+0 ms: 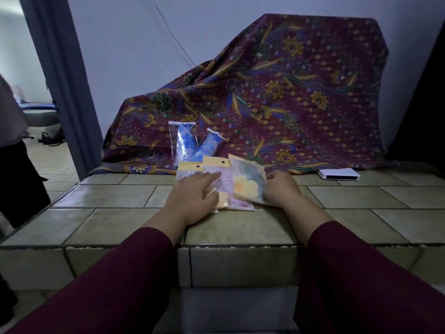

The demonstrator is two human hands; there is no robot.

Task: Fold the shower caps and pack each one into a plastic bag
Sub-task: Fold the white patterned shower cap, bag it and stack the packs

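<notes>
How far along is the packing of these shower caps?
Looks well along: two blue caps stand bagged against the patterned cloth. The left hand rests flat on bagged packs; the right hand holds a yellow-flower pack. No loose caps show.

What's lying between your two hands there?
In the head view, a pink-patterned packet lies between the left hand and right hand, partly under a yellow-flower packet.

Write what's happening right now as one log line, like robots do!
left hand: flat on pink packet | right hand: grips yellow-flower packet | blue packets: lean on batik cloth
</notes>
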